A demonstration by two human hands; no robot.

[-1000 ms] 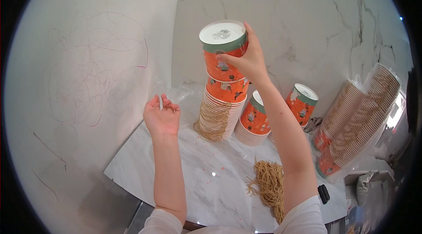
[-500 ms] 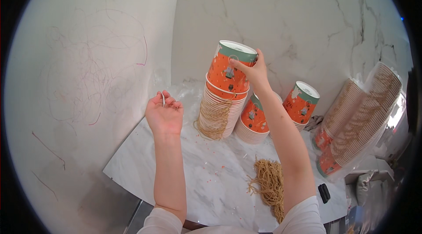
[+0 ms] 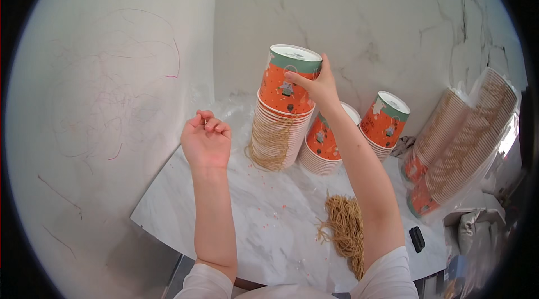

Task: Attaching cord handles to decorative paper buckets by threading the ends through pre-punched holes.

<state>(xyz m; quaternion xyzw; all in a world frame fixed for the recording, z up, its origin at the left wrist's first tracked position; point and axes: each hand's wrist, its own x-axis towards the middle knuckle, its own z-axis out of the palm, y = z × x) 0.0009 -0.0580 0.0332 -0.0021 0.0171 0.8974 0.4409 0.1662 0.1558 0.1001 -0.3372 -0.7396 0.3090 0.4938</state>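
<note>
A tall stack of upside-down paper buckets (image 3: 284,88), orange with a green band and a white base, stands on the table. My right hand (image 3: 321,84) grips its topmost bucket from the right, thumb across the front and fingers behind. Tan cord loops (image 3: 272,144) hang down the front of the stack's rims. My left hand (image 3: 206,140) is held left of the stack, palm up and touching nothing on the table. Its fingers are curled in, thumb against fingertips; whatever they may pinch is hidden.
Two shorter bucket stacks (image 3: 324,139) (image 3: 386,119) stand to the right. Further right lean plastic-wrapped stacks of corded buckets (image 3: 466,142). A bundle of tan cords (image 3: 343,226) and a small black object (image 3: 416,239) lie on the marble-patterned table (image 3: 269,243). Walls (image 3: 348,24) rise behind and left.
The topmost bucket has sunk further onto the stack under my right hand, narrowing the orange gap below it. The white piece seen at my left fingertips no longer shows. The view has shifted slightly.
</note>
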